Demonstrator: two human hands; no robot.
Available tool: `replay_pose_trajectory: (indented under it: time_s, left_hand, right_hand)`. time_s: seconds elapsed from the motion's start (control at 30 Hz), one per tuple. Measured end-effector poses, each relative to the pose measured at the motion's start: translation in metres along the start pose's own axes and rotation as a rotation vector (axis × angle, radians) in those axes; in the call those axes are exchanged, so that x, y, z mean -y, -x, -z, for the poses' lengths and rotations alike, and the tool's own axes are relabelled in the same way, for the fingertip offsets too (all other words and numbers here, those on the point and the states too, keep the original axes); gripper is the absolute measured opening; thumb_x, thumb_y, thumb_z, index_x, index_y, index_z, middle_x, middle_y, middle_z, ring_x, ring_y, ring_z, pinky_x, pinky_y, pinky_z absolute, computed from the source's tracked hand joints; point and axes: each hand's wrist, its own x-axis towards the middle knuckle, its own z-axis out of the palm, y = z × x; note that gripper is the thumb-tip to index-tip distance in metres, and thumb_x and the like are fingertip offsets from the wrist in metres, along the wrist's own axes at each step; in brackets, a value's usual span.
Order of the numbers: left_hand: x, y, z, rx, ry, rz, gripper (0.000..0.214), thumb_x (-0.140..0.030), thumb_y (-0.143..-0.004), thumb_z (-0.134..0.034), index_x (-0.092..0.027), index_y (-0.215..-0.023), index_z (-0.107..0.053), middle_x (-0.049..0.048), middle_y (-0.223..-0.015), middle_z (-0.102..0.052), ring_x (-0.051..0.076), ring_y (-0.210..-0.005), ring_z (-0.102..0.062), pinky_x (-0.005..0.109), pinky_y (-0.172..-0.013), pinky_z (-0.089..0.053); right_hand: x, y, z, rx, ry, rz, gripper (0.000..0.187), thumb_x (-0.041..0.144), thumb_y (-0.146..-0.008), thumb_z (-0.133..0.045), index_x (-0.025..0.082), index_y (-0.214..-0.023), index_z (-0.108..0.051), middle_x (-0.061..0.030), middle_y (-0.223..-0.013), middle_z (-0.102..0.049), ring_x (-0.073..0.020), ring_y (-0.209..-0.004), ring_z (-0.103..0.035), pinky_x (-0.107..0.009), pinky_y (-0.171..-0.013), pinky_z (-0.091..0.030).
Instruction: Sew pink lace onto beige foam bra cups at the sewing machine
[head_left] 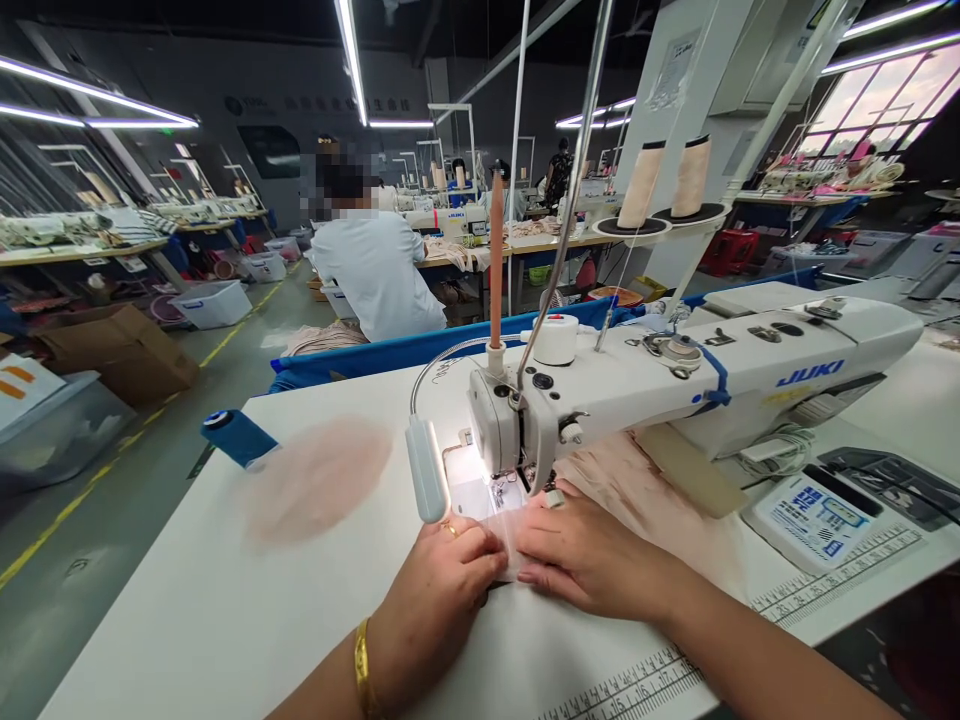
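My left hand [442,590] and my right hand [581,555] lie side by side on the white table [187,630], just in front of the needle of a white JUKI sewing machine [675,385]. Both pinch a small pale, see-through piece of fabric [501,530] lit by the machine's lamp [426,470]. The left fingers are curled onto its left edge, and a ring and a gold bracelet show on that arm. My right hand presses flat-curled on the right side. More pink fabric [637,480] lies under the machine arm, behind my right hand.
A pink fabric patch [315,480] and a blue thread cone [238,437] lie at the left of the table. A control panel [814,515] sits at the right, thread cones [664,180] stand behind. A person in a light shirt [379,270] sits ahead; bins and boxes line the aisle.
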Motion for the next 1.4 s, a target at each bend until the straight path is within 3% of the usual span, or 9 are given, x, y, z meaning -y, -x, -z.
replay_pose_trajectory:
  time_s: [0.3,0.43,0.57,0.77,0.9,1.1,1.27,1.4]
  left_hand:
    - [0.009,-0.007,-0.001,-0.030,-0.065,0.011,0.028,0.000,-0.092,-0.046,-0.019,-0.089,-0.066,0.0019,-0.092,-0.071,0.018,-0.077,-0.058,0.036,-0.075,-0.041]
    - [0.013,-0.011,-0.001,-0.068,-0.061,-0.028,0.028,-0.002,-0.095,-0.047,-0.019,-0.098,-0.069,0.0055,-0.099,-0.072,0.021,-0.086,-0.062,0.033,-0.073,-0.045]
    - [0.013,-0.010,-0.002,-0.063,-0.023,-0.075,0.029,0.001,-0.093,-0.048,-0.018,-0.102,-0.068,0.0066,-0.102,-0.073,0.023,-0.095,-0.065,0.034,-0.076,-0.048]
    - [0.016,-0.007,-0.002,-0.046,-0.007,-0.085,0.027,0.003,-0.092,-0.049,-0.017,-0.096,-0.067,0.0044,-0.094,-0.073,0.021,-0.085,-0.067,0.039,-0.085,-0.050]
    - [0.016,-0.008,0.001,-0.049,-0.008,-0.099,0.028,0.004,-0.091,-0.046,-0.017,-0.094,-0.065,0.0051,-0.096,-0.074,0.020,-0.084,-0.067,0.037,-0.084,-0.051]
    - [0.011,-0.014,0.007,-0.093,-0.012,-0.152,0.034,0.003,-0.092,-0.045,-0.019,-0.106,-0.066,0.0059,-0.097,-0.075,0.021,-0.094,-0.069,0.037,-0.089,-0.052]
    - [0.014,-0.011,0.003,-0.033,-0.012,-0.125,0.032,0.006,-0.085,-0.044,-0.019,-0.090,-0.063,0.0040,-0.089,-0.071,0.019,-0.078,-0.063,0.036,-0.081,-0.050]
    - [0.017,-0.008,0.000,-0.029,-0.018,-0.107,0.030,0.005,-0.086,-0.049,-0.019,-0.094,-0.065,0.0039,-0.089,-0.070,0.020,-0.078,-0.060,0.037,-0.080,-0.049]
  right_hand:
    - [-0.001,-0.003,-0.003,-0.056,0.096,-0.060,0.023,0.030,-0.102,-0.061,0.020,-0.081,-0.060,-0.0032,-0.086,-0.066,-0.0223,-0.085,-0.050,-0.035,-0.077,-0.032]
    - [-0.002,-0.004,-0.005,-0.094,0.099,-0.064,0.020,0.027,-0.102,-0.060,0.021,-0.084,-0.061,-0.0027,-0.088,-0.067,-0.0228,-0.087,-0.050,-0.035,-0.076,-0.032]
    - [-0.002,-0.005,-0.007,-0.090,0.102,-0.057,0.020,0.023,-0.103,-0.057,0.020,-0.083,-0.060,-0.0028,-0.093,-0.068,-0.0212,-0.083,-0.049,-0.036,-0.075,-0.033]
    - [-0.001,-0.005,-0.010,-0.096,0.102,-0.056,0.022,0.021,-0.102,-0.056,0.020,-0.080,-0.058,-0.0025,-0.100,-0.070,-0.0219,-0.085,-0.050,-0.038,-0.076,-0.034]
    - [0.000,-0.005,-0.012,-0.091,0.093,-0.063,0.024,0.020,-0.103,-0.053,0.020,-0.079,-0.058,-0.0027,-0.096,-0.069,-0.0211,-0.082,-0.050,-0.038,-0.075,-0.035]
    - [0.001,-0.006,-0.013,-0.094,0.083,-0.049,0.021,0.019,-0.104,-0.050,0.020,-0.086,-0.060,-0.0038,-0.096,-0.069,-0.0204,-0.080,-0.052,-0.037,-0.075,-0.036]
    - [0.001,-0.005,-0.011,-0.074,0.126,-0.054,0.021,0.018,-0.103,-0.051,0.020,-0.083,-0.058,-0.0028,-0.090,-0.068,-0.0216,-0.081,-0.050,-0.038,-0.077,-0.034]
    - [0.001,-0.005,-0.012,-0.098,0.165,-0.044,0.023,0.017,-0.102,-0.050,0.020,-0.080,-0.057,-0.0030,-0.089,-0.068,-0.0221,-0.082,-0.048,-0.037,-0.076,-0.032]
